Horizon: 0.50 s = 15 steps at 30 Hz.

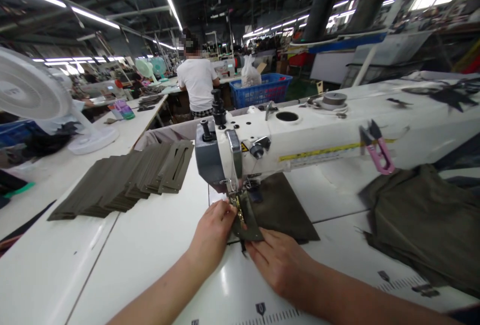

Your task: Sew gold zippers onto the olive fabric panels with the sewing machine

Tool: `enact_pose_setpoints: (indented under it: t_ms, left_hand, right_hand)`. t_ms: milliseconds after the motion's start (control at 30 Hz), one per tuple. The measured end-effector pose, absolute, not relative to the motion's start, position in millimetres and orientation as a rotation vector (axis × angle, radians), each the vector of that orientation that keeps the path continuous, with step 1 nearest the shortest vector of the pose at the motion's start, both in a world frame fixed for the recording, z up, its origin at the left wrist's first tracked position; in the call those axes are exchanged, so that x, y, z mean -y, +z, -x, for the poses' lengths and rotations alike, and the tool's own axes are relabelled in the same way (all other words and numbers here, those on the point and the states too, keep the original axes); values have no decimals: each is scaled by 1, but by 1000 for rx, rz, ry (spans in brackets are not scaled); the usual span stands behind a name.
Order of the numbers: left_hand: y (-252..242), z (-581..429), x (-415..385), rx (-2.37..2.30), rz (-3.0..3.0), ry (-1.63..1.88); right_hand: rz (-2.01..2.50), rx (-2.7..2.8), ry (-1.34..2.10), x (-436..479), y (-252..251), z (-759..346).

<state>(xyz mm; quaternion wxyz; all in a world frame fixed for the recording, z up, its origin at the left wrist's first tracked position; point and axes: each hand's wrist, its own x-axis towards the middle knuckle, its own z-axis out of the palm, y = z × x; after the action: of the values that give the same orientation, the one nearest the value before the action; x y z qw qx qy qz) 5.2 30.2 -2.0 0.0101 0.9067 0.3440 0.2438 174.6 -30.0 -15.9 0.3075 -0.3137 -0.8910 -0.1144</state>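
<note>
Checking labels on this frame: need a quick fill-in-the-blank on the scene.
The right hand lies flat on ____ fabric near the left hand, by the needle of the sewing machine.
The thread snips have ____ handles.
The stack of cut fabric pieces lies to the ____ of the sewing machine in this view.
The co-worker in the distance wears a ____ shirt.

Missing words: olive green; pink; left; white.
</note>
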Motion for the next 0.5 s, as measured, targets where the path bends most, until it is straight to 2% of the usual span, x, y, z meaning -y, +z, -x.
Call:
enact_pose_setpoints:
  t_ms: [233, 367, 500]
  left_hand:
    - [-9, -1, -39, -1066, -2851, 749]
    - [-12, 1, -39, -1069, -2846, 811]
    - [-8, 0, -32, -1126, -2775, 765]
  right_hand:
    - [890, 2317, -246, 18, -18, -173]
    - [913, 2216, -102, 19, -16, -176]
    - [1123, 2125, -31, 15, -12, -174]
